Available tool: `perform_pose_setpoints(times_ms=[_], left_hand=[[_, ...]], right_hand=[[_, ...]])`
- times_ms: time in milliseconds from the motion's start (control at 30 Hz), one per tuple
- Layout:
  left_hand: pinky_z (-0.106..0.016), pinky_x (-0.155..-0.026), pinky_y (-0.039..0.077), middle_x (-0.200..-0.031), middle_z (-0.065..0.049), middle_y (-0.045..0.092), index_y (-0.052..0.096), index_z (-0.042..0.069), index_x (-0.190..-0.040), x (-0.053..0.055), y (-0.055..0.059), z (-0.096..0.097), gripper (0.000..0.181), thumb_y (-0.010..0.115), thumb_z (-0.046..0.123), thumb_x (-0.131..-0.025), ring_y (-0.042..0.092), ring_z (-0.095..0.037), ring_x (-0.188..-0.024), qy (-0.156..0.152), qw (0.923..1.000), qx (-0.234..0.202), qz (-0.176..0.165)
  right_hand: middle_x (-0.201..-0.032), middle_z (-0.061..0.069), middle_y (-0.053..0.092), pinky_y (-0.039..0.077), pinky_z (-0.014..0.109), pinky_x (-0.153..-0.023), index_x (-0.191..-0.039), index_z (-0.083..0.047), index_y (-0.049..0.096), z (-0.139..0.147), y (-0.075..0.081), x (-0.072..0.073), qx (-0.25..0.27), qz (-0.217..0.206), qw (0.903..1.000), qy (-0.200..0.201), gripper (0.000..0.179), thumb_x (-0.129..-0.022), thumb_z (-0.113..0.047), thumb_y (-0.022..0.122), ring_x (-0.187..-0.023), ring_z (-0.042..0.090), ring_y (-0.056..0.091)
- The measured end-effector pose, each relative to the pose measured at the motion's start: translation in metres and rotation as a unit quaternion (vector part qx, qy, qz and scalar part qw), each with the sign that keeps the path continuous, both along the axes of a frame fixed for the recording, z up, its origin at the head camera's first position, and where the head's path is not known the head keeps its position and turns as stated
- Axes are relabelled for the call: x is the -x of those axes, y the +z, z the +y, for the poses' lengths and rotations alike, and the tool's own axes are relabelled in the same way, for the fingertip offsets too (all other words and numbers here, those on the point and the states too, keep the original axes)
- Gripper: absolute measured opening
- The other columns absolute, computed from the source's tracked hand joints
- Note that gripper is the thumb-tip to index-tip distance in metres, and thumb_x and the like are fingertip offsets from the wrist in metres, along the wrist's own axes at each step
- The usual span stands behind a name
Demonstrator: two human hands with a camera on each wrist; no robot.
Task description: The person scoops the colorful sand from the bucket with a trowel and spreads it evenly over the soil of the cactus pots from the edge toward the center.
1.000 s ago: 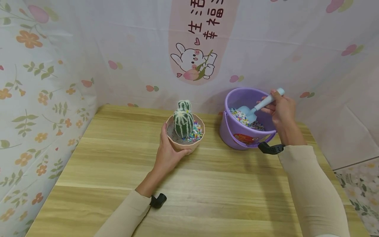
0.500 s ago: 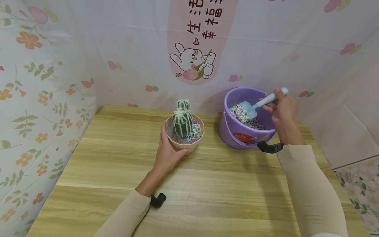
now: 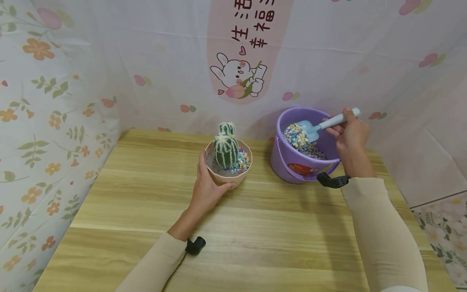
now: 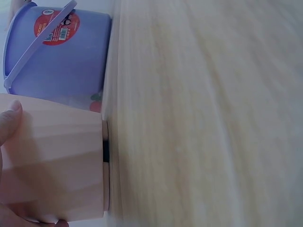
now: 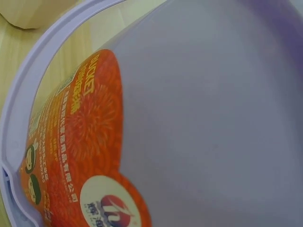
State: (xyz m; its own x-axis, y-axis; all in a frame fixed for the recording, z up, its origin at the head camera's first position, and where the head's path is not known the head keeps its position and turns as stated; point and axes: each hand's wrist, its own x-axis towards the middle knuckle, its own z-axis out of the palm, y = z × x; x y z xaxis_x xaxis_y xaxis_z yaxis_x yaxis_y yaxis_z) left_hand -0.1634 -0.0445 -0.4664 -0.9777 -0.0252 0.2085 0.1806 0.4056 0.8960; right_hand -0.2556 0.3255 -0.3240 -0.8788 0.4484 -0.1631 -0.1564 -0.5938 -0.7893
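Note:
My left hand (image 3: pixel 208 186) grips a pale peach flowerpot (image 3: pixel 238 180), thumb on the near side and fingers round its left. In the pot a green knitted cactus (image 3: pixel 226 152) with white stripes stands upright, with colourful pebbles (image 3: pixel 241 161) to its right and bare grey fill at the left. My right hand (image 3: pixel 352 133) holds the handle of a light blue toy shovel (image 3: pixel 313 130) over a purple bucket (image 3: pixel 286 162). Multicoloured pebbles (image 3: pixel 296 136) are heaped in the shovel's blade, and more lie below in the bucket. The right wrist view shows only the bucket's outer wall (image 5: pixel 203 118), not the hand.
Pot and bucket stand apart on a wooden table (image 3: pixel 248 243), near its back edge. A patterned cloth (image 3: pixel 164 61) hangs behind and at the left. The bucket's handle (image 4: pixel 42 42) hangs down on its near side, across a red label.
The shovel has risen a little and moved slightly right inside the bucket, with its heap of pebbles now more plainly in view. My left hand and the pot have stayed put.

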Motion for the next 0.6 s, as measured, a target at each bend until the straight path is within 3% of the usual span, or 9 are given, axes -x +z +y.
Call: perform_pose_setpoints(times_ms=[367,600], left_hand=[[-0.054,-0.109,0.032,-0.160,-0.006,0.015,-0.002,0.028,-0.156,0.0006,-0.0008,-0.0003,0.129,0.091,0.034,-0.066,0.027,-0.029,-0.143,-0.002,0.9999,-0.001,-0.014],[-0.055,-0.109,0.033,-0.160,-0.008,0.015,-0.002,0.027,-0.156,0.0010,-0.0010,-0.0003,0.130,0.091,0.034,-0.066,0.027,-0.031,-0.143,0.000,1.0000,0.000,-0.001]], right_hand=[[-0.070,0.018,0.067,0.056,0.043,-0.059,-0.109,-0.003,0.060,0.0017,0.0029,-0.0033,0.039,-0.019,0.9986,-0.031,0.023,-0.091,-0.016,0.068,-0.071,0.036,0.072],[-0.073,0.019,0.065,0.056,0.046,-0.061,-0.112,-0.009,0.058,0.0024,0.0082,-0.0082,0.087,-0.017,0.9954,-0.034,0.024,-0.091,-0.015,0.069,-0.070,0.038,0.071]])
